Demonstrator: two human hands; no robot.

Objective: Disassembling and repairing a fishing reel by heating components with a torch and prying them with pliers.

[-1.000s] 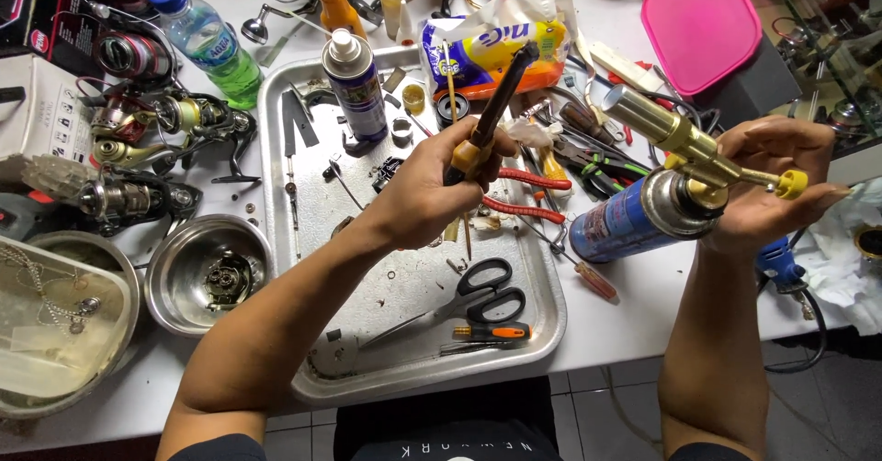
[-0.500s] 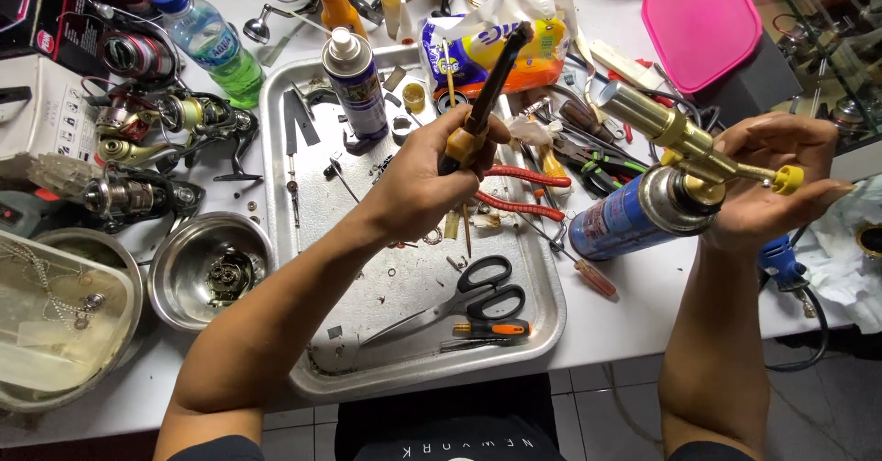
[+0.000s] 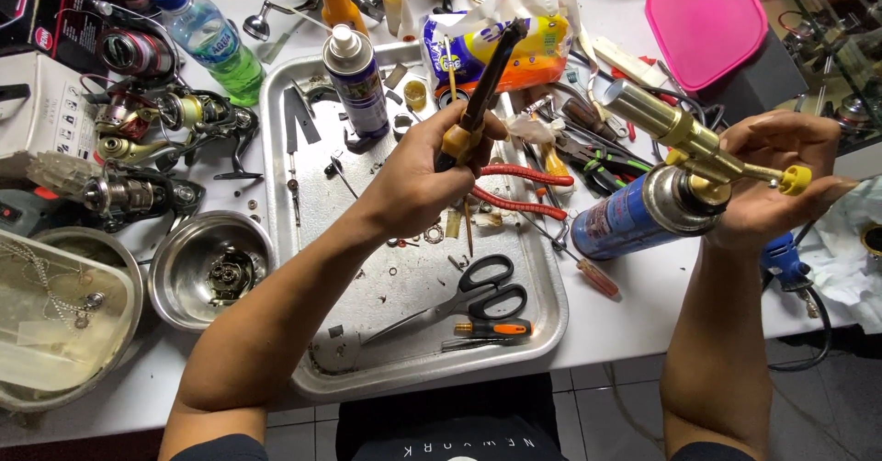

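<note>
Torch canister (image 3: pixel 617 224) — blue, with a brass nozzle (image 3: pixel 661 121) — sits clamped in the right hand (image 3: pixel 781 181) above the worktop's right edge. Left hand (image 3: pixel 432 171) grips a dark rod (image 3: pixel 482 89) over the metal tray (image 3: pixel 542 328) — hands well apart.

Bare tray floor (image 3: pixel 404 286) lies open; scissors (image 3: pixel 478 295), spray can (image 3: pixel 356 79) and pliers (image 3: pixel 514 190) crowd around it.

a tray (image 3: pixel 551 318) is set mid-counter (image 3: pixel 634 332); scissors (image 3: pixel 478 294) and a spray can (image 3: pixel 356 79) are placed in it. a bowl (image 3: pixel 175 250) is set left of it, pliers (image 3: pixel 514 190) at its right rim.
</note>
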